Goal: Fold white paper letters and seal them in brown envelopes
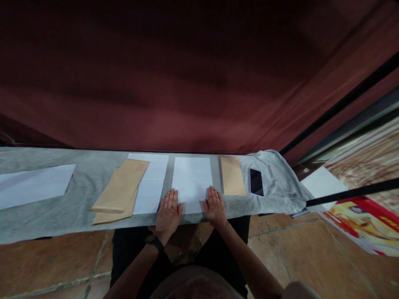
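Note:
A white sheet of paper (192, 176) lies flat in front of me on the cloth-covered table. My left hand (168, 211) rests flat by its lower left corner, fingers stretched out and pointing away from me. At the lower right edge of the sheet, my right hand (215, 207) lies palm down with its fingers extended. Neither hand grips anything. Left of the sheet is another white sheet (152, 182), partly covered by brown envelopes (124, 187). A single brown envelope (232, 176) lies to the right of my right hand.
A phone (256, 182) lies near the right end of the grey cloth (84, 182). More white paper (34, 185) is at the far left. A dark red curtain (174, 124) hangs behind the table. Black bars (352, 194) and a colourful box (368, 224) stand at the right.

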The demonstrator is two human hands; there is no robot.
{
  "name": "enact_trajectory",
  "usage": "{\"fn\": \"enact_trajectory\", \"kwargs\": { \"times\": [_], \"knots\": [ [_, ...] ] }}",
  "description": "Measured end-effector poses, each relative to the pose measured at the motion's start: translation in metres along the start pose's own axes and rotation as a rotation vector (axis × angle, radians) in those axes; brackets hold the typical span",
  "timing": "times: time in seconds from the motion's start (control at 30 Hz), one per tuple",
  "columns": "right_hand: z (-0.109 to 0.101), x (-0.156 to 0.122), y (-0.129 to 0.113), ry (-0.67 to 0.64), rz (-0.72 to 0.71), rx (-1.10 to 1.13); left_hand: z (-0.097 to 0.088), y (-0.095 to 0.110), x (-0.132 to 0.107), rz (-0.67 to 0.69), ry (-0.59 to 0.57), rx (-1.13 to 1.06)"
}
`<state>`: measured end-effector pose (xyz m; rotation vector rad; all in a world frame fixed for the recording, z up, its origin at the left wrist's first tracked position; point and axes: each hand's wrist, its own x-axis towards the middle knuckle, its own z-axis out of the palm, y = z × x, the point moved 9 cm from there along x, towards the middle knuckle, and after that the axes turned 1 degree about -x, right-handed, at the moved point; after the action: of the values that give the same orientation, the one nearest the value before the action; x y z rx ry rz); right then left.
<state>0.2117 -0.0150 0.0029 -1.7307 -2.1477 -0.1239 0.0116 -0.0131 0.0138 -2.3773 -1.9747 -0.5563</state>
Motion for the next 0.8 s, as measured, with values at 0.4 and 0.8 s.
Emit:
{"fn": "enact_trajectory", "kwargs": {
  "times": [0.4,0.8],
  "knots": [
    [-0.011,-0.027,0.002,-0.006,-0.095,0.017,0.006,0.0,-0.018,0.229,-0.297,0.09],
    [-0.013,-0.033,0.005,-0.06,-0.122,0.11,-0.015,0.014,0.002,0.204,-0.356,0.099]
  ]
}}
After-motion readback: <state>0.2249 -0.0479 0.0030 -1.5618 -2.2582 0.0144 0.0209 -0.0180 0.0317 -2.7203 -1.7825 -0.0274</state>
